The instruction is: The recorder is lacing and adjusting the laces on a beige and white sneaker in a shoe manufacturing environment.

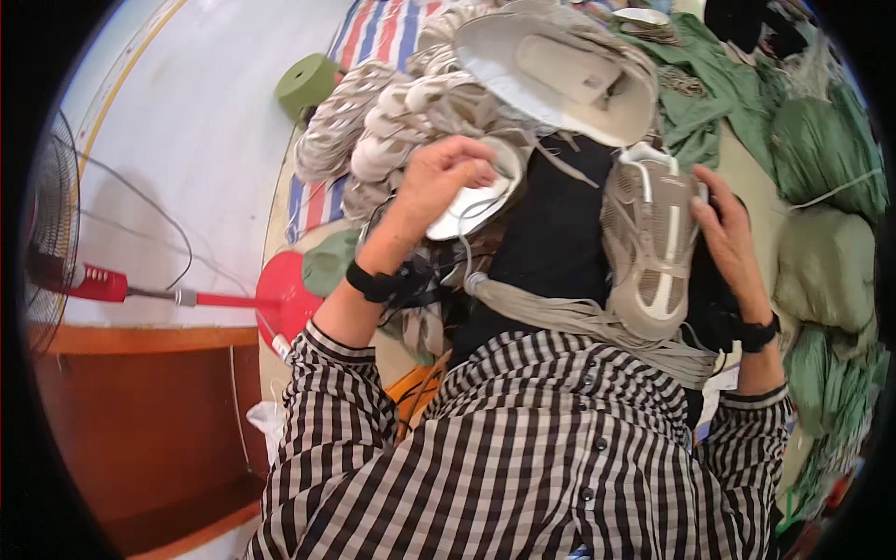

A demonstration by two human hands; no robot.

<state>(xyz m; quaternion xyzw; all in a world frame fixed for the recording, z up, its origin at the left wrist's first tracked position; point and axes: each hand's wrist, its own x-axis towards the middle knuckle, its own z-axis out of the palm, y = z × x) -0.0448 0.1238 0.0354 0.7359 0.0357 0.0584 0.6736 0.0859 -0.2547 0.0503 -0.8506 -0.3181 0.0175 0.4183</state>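
A: Obs. 1, left hand [439, 182]: raised above the lap, fingers curled and closed on a white insole [471, 205]; thin laces trail from it toward the wrist; black band on that wrist.

B: Right hand [723, 229]?

A: Closed along the outer side of a beige sneaker [649, 238]; shoe held sole-end toward the body, white tongue pointing away; thumb hidden behind the shoe, so grip depth cannot be told; black watch on that wrist.

B: Between the hands?

A: Black cloth [555, 233] over the lap; a bundle of beige laces [579, 322] lies across it, just below the sneaker.

B: Beyond the hands?

A: Pile of beige shoe uppers [392, 121] past the left hand, on a striped sheet [373, 33]; one large upturned shoe sole [560, 70] above both hands; green sacks [826, 149] out past the right hand; red fan base [285, 294] on the floor, left of the left forearm.
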